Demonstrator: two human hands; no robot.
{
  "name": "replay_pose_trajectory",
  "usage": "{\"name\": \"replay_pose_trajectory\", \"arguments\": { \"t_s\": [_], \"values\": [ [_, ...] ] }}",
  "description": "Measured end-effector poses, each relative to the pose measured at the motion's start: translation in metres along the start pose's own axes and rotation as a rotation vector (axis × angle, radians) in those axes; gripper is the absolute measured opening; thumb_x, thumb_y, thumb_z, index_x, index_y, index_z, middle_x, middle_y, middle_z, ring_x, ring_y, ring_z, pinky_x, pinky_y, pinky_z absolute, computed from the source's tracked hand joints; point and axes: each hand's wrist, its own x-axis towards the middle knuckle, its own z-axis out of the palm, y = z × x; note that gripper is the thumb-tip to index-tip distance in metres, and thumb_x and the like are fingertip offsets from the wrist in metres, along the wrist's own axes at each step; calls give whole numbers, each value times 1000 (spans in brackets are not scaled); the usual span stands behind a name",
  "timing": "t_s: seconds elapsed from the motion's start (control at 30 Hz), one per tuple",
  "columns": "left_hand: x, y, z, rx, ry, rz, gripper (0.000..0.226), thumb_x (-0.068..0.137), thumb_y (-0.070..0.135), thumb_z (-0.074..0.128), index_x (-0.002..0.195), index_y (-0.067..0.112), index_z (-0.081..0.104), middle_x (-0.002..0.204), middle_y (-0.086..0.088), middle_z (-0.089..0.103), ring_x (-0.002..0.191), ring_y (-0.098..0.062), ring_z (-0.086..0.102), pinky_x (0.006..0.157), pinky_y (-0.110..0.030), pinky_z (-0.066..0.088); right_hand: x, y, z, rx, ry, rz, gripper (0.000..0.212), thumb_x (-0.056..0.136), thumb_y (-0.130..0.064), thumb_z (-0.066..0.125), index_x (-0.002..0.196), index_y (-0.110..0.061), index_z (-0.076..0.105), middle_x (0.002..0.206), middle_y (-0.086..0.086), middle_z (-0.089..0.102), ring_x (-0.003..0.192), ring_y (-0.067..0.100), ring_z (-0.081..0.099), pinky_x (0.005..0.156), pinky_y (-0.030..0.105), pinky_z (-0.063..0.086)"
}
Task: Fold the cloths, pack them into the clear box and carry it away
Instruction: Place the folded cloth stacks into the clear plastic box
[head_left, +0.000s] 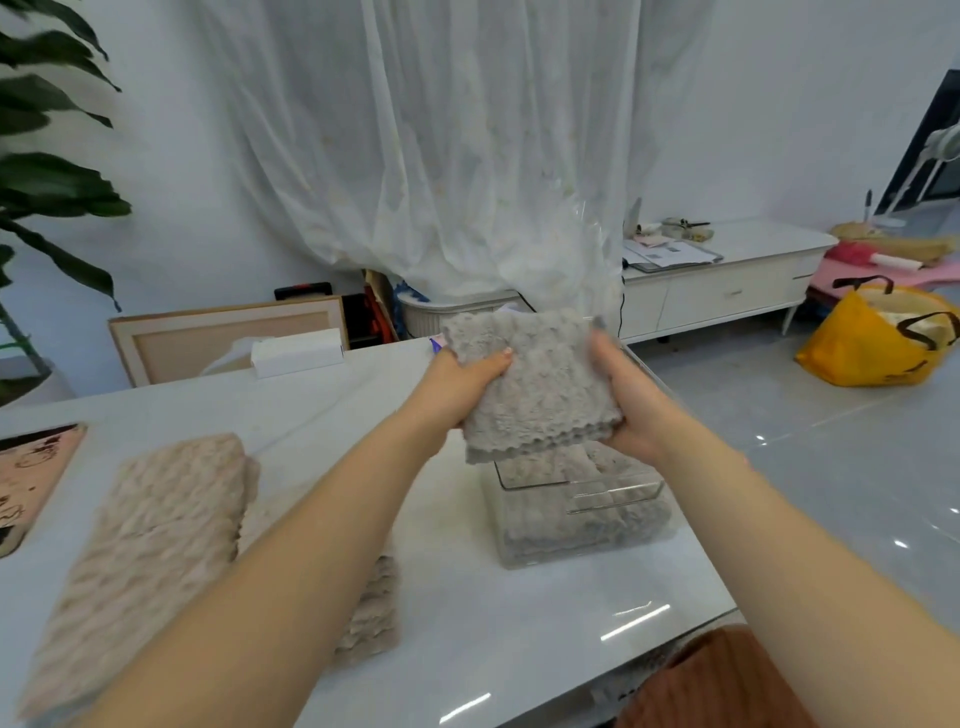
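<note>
At the far left, a leafy plant (47, 171) is standing behind the white counter (493, 649). On the counter's left part a long beige cloth (150, 561) is lying flat, folded into a strip. A smaller folded cloth (371, 613) is lying just beside it, partly hidden under the left arm (291, 571). Farther back, a white tissue box (296, 353) is sitting near the counter's far edge. Toward the middle, a folded grey cloth (535, 384) is being held in the air by both hands. Its left side is being pinched by the left hand (462, 384), thumb on top, so that grip is clamped on the cloth. Its right side is being grasped by the right hand (628, 400), whose grip is likewise clamped on the cloth. The grey cloth is being held directly above the clear box (530, 486), apart from it. The box is standing on the counter near its right edge, and other grey cloths (550, 470) are packed inside it. To the right, across the shiny floor (831, 467), a white cabinet (727, 291) is standing and a yellow bag (878, 343) is sitting on the floor.
</note>
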Motion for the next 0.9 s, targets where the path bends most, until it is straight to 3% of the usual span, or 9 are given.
{"name": "replay_pose_trajectory", "arguments": {
  "t_s": [0.1, 0.17, 0.27, 0.37, 0.53, 0.63, 0.73, 0.8, 0.9],
  "values": [
    [21, -15, 32, 191, 22, 20, 56, 86, 24, 69, 126, 14, 30, 122, -5, 54, 108, -23, 58, 87, -40, 53, 12, 2, -28, -352, 233, 64, 34, 87, -10, 65, 119, 0, 60, 102, 16, 72, 86, 28, 71, 72, 37, 59],
    [33, -23, 47, 470, 37, 92, 70, 84, 16, 68, 133, 10, 19, 120, -8, 49, 110, -28, 55, 90, -38, 50, 18, 7, -44, -560, 318, 161, 28, 80, -7, 68, 107, 0, 62, 98, 19, 70, 83, 32, 68, 77, 41, 56],
    [44, -37, 63, 911, -35, 156, 79, 86, 3, 60, 145, 11, 8, 112, -21, 56, 96, -35, 60, 73, -35, 44, 27, 14, -54, -860, 289, 308, 13, 76, -7, 68, 82, -5, 57, 77, 17, 60, 67, 27, 56, 65, 37, 48],
    [53, -49, 66, 1162, -138, 53, 74, 86, -3, 52, 145, 16, 12, 122, -27, 50, 102, -40, 58, 73, -39, 41, 36, 20, -51, -1052, 149, 382, 8, 86, 2, 58, 87, -5, 53, 79, 13, 54, 67, 24, 52, 62, 32, 43],
    [50, -68, 68, 1474, -332, -132, 58, 90, 6, 48, 142, 12, 23, 140, -22, 34, 119, -39, 47, 79, -37, 39, 42, 31, -42, -1553, -70, 429, 48, 88, -22, 60, 133, -9, 48, 129, 6, 57, 114, 25, 56, 88, 29, 44],
    [50, -78, 71, 1585, -360, -219, 59, 90, 11, 53, 142, 12, 24, 141, -20, 31, 120, -38, 48, 79, -39, 40, 43, 34, -43, -1608, -104, 447, 57, 86, -25, 63, 138, -14, 44, 135, 3, 54, 118, 24, 55, 94, 30, 44],
    [51, -75, 74, 1653, -368, -240, 59, 90, 9, 53, 143, 8, 27, 144, -19, 33, 124, -37, 46, 90, -39, 43, 45, 34, -47, -1636, -118, 462, 59, 83, -25, 66, 136, -14, 42, 133, 4, 55, 110, 26, 56, 91, 32, 46],
    [50, -73, 75, 1747, -415, -217, 46, 94, 11, 49, 138, 4, 41, 141, -17, 43, 125, -32, 48, 98, -37, 43, 47, 36, -47, -1643, -101, 473, 71, 81, -28, 67, 141, -14, 31, 135, 8, 52, 110, 29, 55, 94, 38, 46],
    [42, -69, 70, 1898, -526, -219, 35, 95, 11, 47, 129, 4, 53, 133, -14, 54, 117, -28, 55, 96, -34, 45, 46, 39, -41, -1640, -114, 487, 102, 81, -30, 67, 152, -25, -6, 144, 15, 44, 125, 34, 48, 103, 40, 40]
  ]
}}
